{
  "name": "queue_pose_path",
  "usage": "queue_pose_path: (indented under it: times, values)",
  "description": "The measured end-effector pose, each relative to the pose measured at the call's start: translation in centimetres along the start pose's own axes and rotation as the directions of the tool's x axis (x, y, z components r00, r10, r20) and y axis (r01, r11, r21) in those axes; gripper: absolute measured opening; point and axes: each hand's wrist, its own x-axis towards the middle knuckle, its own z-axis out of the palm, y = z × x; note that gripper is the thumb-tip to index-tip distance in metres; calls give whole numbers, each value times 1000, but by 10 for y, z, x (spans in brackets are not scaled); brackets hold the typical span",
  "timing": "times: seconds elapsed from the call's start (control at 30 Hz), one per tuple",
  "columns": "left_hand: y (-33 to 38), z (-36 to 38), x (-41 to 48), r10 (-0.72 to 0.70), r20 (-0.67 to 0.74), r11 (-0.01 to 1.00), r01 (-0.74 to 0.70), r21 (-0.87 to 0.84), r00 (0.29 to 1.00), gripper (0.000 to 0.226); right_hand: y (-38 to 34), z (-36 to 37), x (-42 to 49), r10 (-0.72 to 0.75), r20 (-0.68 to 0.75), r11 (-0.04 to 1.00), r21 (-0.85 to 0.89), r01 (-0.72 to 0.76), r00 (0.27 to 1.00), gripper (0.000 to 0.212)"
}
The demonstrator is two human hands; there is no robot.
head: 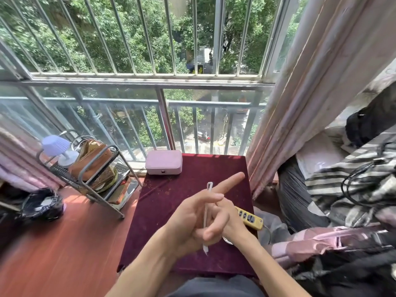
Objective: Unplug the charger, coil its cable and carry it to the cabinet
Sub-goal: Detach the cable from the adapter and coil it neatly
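Both my hands meet above the dark red table (162,211). A thin white charger cable (206,213) folded into a long narrow bundle stands almost upright between them. Its looped top end sticks out above my fingers and its lower end hangs below them. My left hand (188,217) has its fingers curled around the middle of the bundle. My right hand (230,211) lies behind it against the cable, index finger stretched out up and right. A yellow power strip (250,218) lies at the table's right edge, just beyond my right wrist. The charger's plug body is hidden.
A pink box (164,162) sits at the table's far end by the barred window. A metal rack (96,168) with a small lamp and bags stands to the left, near a black bin (42,204). Curtains and piled bedding (342,189) crowd the right.
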Motion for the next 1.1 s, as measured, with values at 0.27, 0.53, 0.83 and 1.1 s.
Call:
queue_pose_path:
  times: [0.27, 0.53, 0.83, 1.1]
  values:
    - [1, -6, -2, 25, 98, 998, -20, -55, 995, 55, -21, 7, -21, -58, 79, 998, 9, 57, 995, 22]
    - [-8, -23, 0, -27, 19, 998, 28, -60, 999, 53, 4, 11, -29, 23, -59, 982, 188, -11, 998, 19]
    - [-3, -38, 8, 58, -78, 998, -57, 16, 995, 49, 8, 8, -50, -73, -38, 989, -130, 67, 997, 28]
    - [18, -74, 7, 27, -359, 997, 3, 83, 933, 41, -19, -21, -83, -257, 152, 873, -386, 296, 954, 32]
